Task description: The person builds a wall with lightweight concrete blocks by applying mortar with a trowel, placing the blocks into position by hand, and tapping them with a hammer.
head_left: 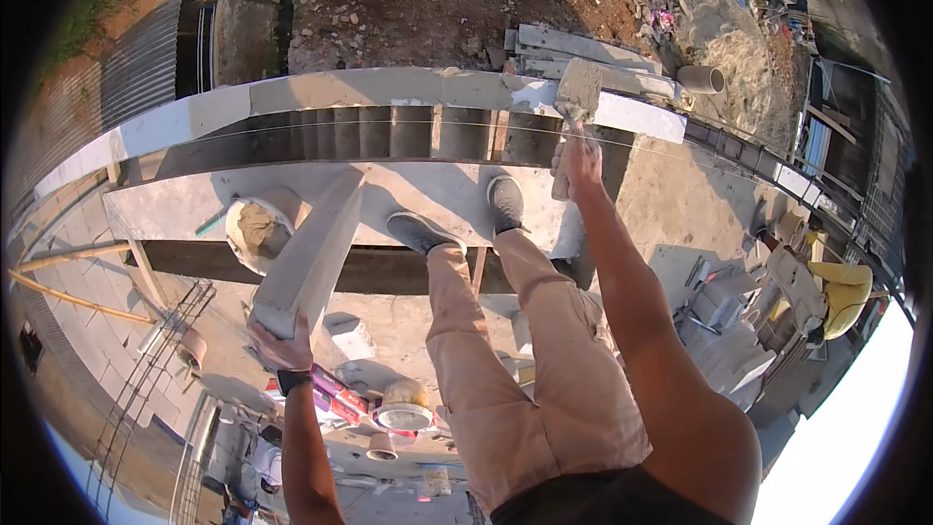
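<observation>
A long grey building block [316, 243] stands on end, leaning, with its far end at the plank. My left hand [282, 343], with a dark band at the wrist, grips the near end of the block. To the left of the block sits a bucket [260, 233] of grey mortar. My right hand [584, 163] is closed around a trowel [580, 89] caked with mortar, held at the top of the block wall [389, 89]. Wet mortar and pale blocks show along that wall. Part of the trowel's handle is hidden by my fingers.
My shoes stand on a narrow raised plank [442, 196], with gaps on both sides and the floor far below. A thin string [389, 123] runs along the wall. Lower down are buckets [404, 406], rebar [146, 369] and a person in yellow [844, 297].
</observation>
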`<action>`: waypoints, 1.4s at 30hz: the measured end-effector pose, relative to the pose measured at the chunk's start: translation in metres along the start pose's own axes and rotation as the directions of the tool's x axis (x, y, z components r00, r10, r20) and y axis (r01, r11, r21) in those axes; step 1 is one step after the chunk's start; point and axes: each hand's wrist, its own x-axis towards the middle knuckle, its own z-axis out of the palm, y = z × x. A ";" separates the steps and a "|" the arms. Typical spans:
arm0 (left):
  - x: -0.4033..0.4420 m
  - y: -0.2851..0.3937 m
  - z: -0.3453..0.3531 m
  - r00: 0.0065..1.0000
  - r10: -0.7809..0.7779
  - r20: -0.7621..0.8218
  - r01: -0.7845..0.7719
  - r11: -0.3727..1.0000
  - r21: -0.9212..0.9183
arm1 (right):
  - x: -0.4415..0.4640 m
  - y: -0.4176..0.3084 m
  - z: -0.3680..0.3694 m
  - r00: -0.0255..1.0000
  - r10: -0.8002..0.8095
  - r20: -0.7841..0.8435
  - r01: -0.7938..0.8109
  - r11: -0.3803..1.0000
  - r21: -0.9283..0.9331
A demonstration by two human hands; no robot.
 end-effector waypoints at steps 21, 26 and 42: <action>0.011 0.038 -0.005 0.998 0.027 -0.062 -0.033 0.996 -0.089 | -0.087 0.059 0.004 0.995 -0.099 0.011 0.095 0.906 -0.412; 0.005 0.034 0.000 0.996 0.047 -0.076 -0.063 0.974 -0.219 | -0.074 0.059 0.074 0.739 -0.187 0.648 0.671 0.288 -0.683; -0.006 0.055 -0.012 0.990 0.023 0.137 0.042 0.893 -0.448 | -0.200 0.210 0.591 0.394 0.633 0.666 0.744 -0.645 0.173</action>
